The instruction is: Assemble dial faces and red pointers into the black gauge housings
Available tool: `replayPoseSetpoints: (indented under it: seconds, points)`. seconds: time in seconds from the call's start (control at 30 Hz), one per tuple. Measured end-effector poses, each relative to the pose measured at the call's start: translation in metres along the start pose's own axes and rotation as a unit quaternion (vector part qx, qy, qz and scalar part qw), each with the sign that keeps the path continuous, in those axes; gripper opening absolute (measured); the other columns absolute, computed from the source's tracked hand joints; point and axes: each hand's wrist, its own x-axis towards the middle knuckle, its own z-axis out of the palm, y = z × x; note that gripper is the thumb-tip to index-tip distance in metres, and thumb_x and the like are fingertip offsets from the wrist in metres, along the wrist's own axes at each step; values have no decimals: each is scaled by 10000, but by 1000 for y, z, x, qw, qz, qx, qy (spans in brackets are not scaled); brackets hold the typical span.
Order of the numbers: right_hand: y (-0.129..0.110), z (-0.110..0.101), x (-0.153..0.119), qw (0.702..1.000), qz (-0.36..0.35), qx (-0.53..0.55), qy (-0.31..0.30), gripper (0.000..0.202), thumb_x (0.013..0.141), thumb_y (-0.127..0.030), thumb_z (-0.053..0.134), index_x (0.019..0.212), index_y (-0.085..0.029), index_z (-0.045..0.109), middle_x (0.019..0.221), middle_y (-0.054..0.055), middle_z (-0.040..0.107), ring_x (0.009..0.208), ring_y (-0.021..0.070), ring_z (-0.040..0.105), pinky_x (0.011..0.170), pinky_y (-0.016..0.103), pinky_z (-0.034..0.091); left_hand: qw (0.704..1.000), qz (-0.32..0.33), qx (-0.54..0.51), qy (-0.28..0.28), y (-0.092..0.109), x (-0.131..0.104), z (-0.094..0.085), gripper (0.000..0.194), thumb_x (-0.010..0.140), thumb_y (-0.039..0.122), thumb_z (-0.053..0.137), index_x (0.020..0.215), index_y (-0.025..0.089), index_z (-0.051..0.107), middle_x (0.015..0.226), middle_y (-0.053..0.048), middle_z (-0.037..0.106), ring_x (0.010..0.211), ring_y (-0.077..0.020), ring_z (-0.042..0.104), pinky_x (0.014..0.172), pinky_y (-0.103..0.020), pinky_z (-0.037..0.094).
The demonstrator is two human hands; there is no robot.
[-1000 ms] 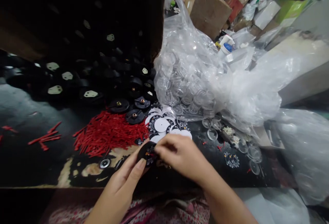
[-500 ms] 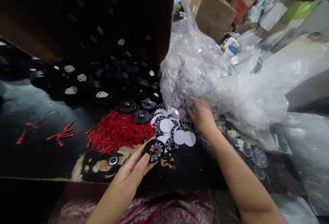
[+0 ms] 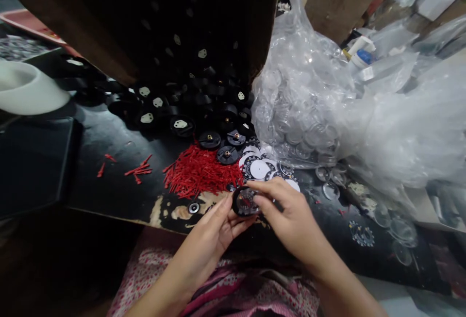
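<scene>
In my left hand (image 3: 222,225) is a small round black dial (image 3: 243,201) with white markings and a red pointer, its face tilted up. My right hand (image 3: 286,210) pinches a thin clear round cover against the dial's face; its edges are hard to make out. Just beyond my hands lies a heap of red plastic pointers (image 3: 200,174). Beside it are loose printed dial discs (image 3: 259,169), some with the white side up. Several black round housings (image 3: 227,155) with brass centres sit behind the red heap.
A large clear bag (image 3: 298,113) of clear round covers stands at the right, with loose covers (image 3: 330,190) before it. A dark open box (image 3: 204,16) of black housings looms at the back. At far left are a white bowl (image 3: 32,89) and a dark box (image 3: 36,157).
My right hand has come from the clear covers by the bag to the dial in my left hand. The view has turned left, showing the white bowl and dark box.
</scene>
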Motion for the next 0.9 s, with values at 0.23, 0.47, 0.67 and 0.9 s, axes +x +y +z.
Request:
replayPoseSetpoints:
  seconds: [0.23,0.47,0.67,0.9]
  points:
    - [-2,18,-2,995,-28,-95,19,245,998,-320,486,1070,-218,696,1073,73,606,858,165,594,806,319,470,978,66,198,-25,-4,-3,-4,383,845,360,712,1219,286,683,1323,-24,674,1312,-276,539,1107,-400,428]
    - [1,32,7,976,-47,-203,67,437,1043,-332,245,669,-209,436,616,-10,483,603,150,421,647,302,307,968,66,235,-66,-6,-9,-1,413,886,367,654,1289,282,620,1391,-24,626,1371,-273,471,1131,-401,396]
    - [3,30,7,997,10,-74,-4,382,1028,-444,346,770,-208,498,698,-20,560,648,139,502,656,274,331,964,51,252,-74,-1,-11,-8,427,887,386,650,1303,296,607,1408,-14,611,1386,-267,452,1126,-379,399]
    - [9,38,6,987,-35,-135,83,389,1031,-303,282,666,-218,386,617,-20,451,597,142,414,641,294,306,947,63,305,-75,-5,-11,-7,402,914,406,607,1304,310,595,1399,-5,619,1358,-251,491,1138,-369,377]
